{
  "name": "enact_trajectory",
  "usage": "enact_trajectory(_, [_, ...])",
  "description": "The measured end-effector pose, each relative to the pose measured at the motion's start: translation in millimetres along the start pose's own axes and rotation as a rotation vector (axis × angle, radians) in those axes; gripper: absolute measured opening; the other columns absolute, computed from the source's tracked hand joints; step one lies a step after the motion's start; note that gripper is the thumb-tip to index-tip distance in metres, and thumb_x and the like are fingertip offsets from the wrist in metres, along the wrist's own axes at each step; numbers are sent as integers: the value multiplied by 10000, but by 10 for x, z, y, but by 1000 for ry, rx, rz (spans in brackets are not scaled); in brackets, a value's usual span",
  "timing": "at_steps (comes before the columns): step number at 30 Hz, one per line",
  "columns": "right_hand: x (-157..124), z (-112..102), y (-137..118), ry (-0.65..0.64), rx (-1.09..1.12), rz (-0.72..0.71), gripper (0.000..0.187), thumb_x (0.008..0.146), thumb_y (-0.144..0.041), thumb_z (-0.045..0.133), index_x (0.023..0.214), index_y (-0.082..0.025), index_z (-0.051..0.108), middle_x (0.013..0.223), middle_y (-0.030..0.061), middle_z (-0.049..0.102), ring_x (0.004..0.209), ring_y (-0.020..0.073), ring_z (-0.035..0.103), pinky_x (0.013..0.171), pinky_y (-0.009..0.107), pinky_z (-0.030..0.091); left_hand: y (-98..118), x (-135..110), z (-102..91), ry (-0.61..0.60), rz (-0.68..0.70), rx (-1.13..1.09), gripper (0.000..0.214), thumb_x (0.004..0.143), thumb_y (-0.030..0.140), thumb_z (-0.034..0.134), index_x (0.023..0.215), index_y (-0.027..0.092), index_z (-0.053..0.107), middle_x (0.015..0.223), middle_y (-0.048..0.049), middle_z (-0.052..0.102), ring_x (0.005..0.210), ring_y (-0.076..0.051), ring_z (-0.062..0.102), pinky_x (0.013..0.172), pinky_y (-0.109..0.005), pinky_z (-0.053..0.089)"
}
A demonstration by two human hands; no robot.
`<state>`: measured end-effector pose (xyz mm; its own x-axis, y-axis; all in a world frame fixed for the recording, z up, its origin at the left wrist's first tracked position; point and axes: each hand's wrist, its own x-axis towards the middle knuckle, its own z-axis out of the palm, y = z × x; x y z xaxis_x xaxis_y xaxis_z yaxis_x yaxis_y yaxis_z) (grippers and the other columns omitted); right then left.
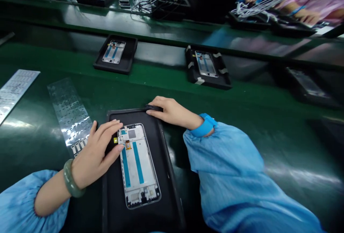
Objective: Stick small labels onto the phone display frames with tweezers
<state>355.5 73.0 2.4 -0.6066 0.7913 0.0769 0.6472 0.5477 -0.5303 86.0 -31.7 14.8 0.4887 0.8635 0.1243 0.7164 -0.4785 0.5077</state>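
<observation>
Phone frame [144, 166] lies flat in a black tray [115, 199], set aslant, its far end toward the tray's far edge. Tray rests on a glossy green tabletop [161, 79]; the tabletop's near edge is out of view.

Left hand [94, 157]: grip loosely spread, fingertips and thumb at the frame's far left corner and side, nothing pinched. Right hand [172, 113]: grip pinching a small black object [154, 108] by the tray's far right corner; its kind is hard to tell.

Handling, as judged: the frame looks light, thin and stiff, likely slick along the rim. Best held by its two long sides—away from the orange flex connector [128, 145] and the yellow tab [115, 140], which look easily bent or torn.

Materials: silvery matte plate, rounded corners, narrow dark rim; two blue strips [138, 163] run lengthwise, parallel. Tray is dull black with a low raised lip, worn at the right edge.

Left of the tray, a clear plastic sheet [68, 107] glares under the light—pale cutouts [79, 147] at its near end. Toward the tabletop's far edge, two smaller trays carry similar frames; the right-hand tray [224, 79] has pale tape on its walls.
</observation>
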Motion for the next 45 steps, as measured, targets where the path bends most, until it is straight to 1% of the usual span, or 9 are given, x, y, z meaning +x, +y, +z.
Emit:
enact_trajectory(5, [-85, -284, 510, 209, -115, 376, 272, 802, -354, 572, 907, -126, 679, 861, 77, 665, 809, 202, 608, 723, 282, 440, -246, 211, -414, 139, -41, -4, 341, 913, 355, 407, 1231, 241, 457, 1286, -67, 479, 1213, -206, 440, 1024, -385, 376])
enact_trajectory(10, [-300, -520, 1003, 524, -195, 828, 273, 768, -319, 568, 891, -103, 683, 838, 95, 683, 818, 217, 617, 718, 275, 426, -881, 774, -654, 147, -206, 251, 441, 868, 455, 417, 1228, 208, 480, 1210, -103, 526, 1034, -273, 551, 827, -420, 498])
enact_trajectory(17, [-50, -471, 1030, 683, -276, 1075, 294, 743, -334, 518, 834, -105, 677, 844, 178, 675, 845, 308, 620, 707, 347, 434, -1386, 1607, -457, 120, -216, 461, 541, 866, 351, 389, 1362, 159, 293, 1429, -189, 303, 1299, -356, 294, 968, -667, 251])
enact_trajectory(20, [78, -437, 1034, 705, -285, 1150, 330, 759, -332, 500, 893, -79, 665, 876, 224, 661, 865, 340, 619, 697, 377, 440, -1407, 1815, -355, 80, -166, 539, 431, 881, 282, 355, 1301, 190, 392, 1355, -166, 415, 1250, -348, 357, 976, -702, 140])
enact_trajectory(23, [92, -434, 1056, 699, -291, 1144, 352, 793, -363, 481, 890, -74, 656, 894, 236, 654, 892, 348, 615, 720, 387, 440, -1399, 1899, -323, 66, -129, 626, 347, 883, 261, 360, 1175, 144, 508, 1190, -187, 525, 1139, -353, 450, 961, -665, 190])
enact_trajectory(29, [-4, -410, 1033, 636, -291, 987, 551, 801, -637, 426, 899, -138, 639, 898, 172, 669, 905, 319, 612, 748, 378, 439, -1317, 1761, -447, 100, -52, 777, 280, 901, 285, 375, 1030, 143, 578, 1036, -152, 560, 1008, -307, 517, 989, -562, 215])
enact_trajectory(34, [78, -305, 980, 566, -421, 918, 597, 800, -655, 422, 933, -111, 630, 912, 180, 653, 862, 331, 622, 710, 392, 449, -1095, 1513, -657, 201, -11, 848, 353, 932, 327, 319, 1110, 124, 547, 991, -145, 550, 984, -298, 522, 990, -492, 269])
enact_trajectory(37, [115, -250, 957, 655, -433, 918, 582, 821, -646, 397, 947, -121, 616, 948, 165, 632, 861, 317, 617, 709, 391, 448, -880, 1247, -690, 200, 38, 866, 315, 931, 337, 351, 1065, 150, 567, 925, -105, 562, 944, -277, 537, 990, -466, 292])
enact_trajectory(45, [53, -222, 910, 933, -437, 684, 403, 847, -506, 469, 978, -140, 573, 1038, 148, 566, 885, 272, 580, 688, 370, 453, -22, 220, -230, 65, 379, 703, 127, 908, 213, 467, 986, 158, 551, 811, -32, 576, 758, -196, 537, 853, -430, 374])
